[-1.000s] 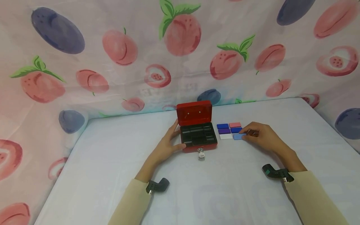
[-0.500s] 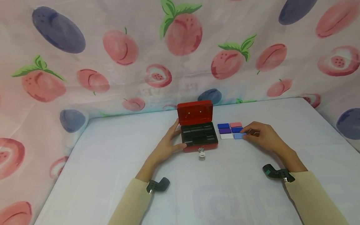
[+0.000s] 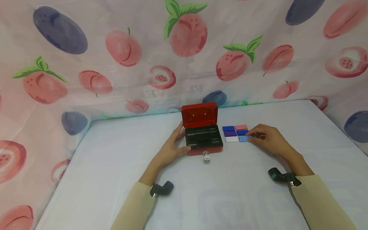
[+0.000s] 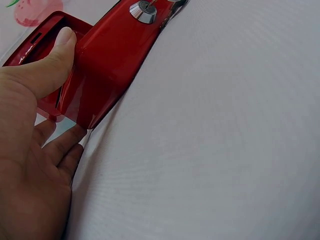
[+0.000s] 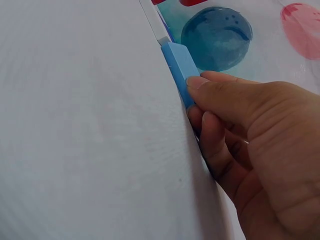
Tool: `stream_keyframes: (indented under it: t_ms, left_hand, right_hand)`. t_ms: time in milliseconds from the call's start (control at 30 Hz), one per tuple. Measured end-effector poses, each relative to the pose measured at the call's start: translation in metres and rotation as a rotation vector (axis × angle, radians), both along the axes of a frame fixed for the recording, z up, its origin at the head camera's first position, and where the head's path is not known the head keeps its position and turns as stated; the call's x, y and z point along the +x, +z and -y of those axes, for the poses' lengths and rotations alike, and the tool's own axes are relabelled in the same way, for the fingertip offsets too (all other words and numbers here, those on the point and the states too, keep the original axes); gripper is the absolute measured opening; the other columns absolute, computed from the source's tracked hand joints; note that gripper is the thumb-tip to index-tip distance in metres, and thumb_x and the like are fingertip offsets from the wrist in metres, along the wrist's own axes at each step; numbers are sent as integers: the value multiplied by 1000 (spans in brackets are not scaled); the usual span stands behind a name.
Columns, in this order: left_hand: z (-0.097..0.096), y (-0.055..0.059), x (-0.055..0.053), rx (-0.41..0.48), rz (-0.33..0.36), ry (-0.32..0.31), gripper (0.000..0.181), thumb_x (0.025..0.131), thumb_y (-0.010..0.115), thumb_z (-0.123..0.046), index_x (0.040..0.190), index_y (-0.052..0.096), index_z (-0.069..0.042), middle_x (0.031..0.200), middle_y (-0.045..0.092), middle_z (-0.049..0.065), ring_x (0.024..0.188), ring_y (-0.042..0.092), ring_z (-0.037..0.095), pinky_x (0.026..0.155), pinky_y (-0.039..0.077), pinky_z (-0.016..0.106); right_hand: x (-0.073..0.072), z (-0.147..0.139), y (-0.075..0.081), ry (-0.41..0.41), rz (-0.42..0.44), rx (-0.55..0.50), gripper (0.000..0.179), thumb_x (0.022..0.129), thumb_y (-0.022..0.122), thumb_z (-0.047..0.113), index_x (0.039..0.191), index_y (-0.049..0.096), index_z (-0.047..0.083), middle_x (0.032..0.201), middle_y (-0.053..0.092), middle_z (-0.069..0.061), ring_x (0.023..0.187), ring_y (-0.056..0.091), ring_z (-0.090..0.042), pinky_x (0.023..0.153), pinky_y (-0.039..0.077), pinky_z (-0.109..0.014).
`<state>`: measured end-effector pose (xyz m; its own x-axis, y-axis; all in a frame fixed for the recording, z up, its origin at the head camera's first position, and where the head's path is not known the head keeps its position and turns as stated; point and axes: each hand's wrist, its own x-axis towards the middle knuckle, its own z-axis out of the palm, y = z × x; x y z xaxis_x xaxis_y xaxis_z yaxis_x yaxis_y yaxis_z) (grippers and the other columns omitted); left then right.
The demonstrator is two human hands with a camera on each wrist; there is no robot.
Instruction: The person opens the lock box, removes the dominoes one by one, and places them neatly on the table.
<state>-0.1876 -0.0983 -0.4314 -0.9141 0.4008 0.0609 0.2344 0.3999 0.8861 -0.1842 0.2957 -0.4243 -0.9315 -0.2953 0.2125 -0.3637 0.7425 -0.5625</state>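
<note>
A red cash box (image 3: 205,150) stands with its lid (image 3: 199,115) raised and a black compartment tray (image 3: 203,137) inside. My left hand (image 3: 169,147) holds the box's left side; in the left wrist view the thumb lies over the rim and the fingers sit low against the side. To the right of the box, flat rectangular blocks are laid in two columns. My right hand (image 3: 265,137) pinches the light-blue block (image 5: 179,65) at the near right by its right end, thumb on top. This block lies in line with the white block (image 3: 231,139).
Other blocks are dark blue (image 3: 228,128), pink (image 3: 241,127), purple (image 3: 230,134) and blue (image 3: 242,132). Keys (image 3: 206,158) hang from the lock (image 4: 144,11) on the box's front. A fruit-print cloth (image 3: 184,73) rises behind the white table (image 3: 129,137).
</note>
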Motion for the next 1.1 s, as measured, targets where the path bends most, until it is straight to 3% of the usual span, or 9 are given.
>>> stream_keyframes:
  t_ms: [400,633,867,1100]
  left_hand:
    - [0,-1,-1,-13,-2,9,96,81,75,-29,149,11,-50,154,24,-11,136,34,16,108,24,58]
    - [0,-1,0,-18,0,16,96,81,75,-29,149,11,-51,154,25,-10,136,34,16,108,24,59]
    - [-1,-1,1,-23,-1,17,96,81,76,-29,149,11,-50,154,25,-11,136,34,15,108,24,58]
    - [-1,0,1,-24,2,19,97,81,76,-29,149,11,-50,154,25,-11,136,33,15,108,24,58]
  right_hand:
    - [1,0,-1,-2,-9,4,15,87,71,14,102,71,14,97,65,1,84,58,-16,75,47,-14]
    - [0,0,-1,-12,6,13,14,87,72,14,101,72,14,96,65,0,83,58,-16,78,54,-36]
    - [0,0,0,-9,0,23,14,86,72,13,100,73,14,95,65,1,82,57,-16,76,52,-26]
    - [1,1,2,-8,11,37,15,87,71,12,101,74,13,95,65,0,83,56,-16,76,51,-24]
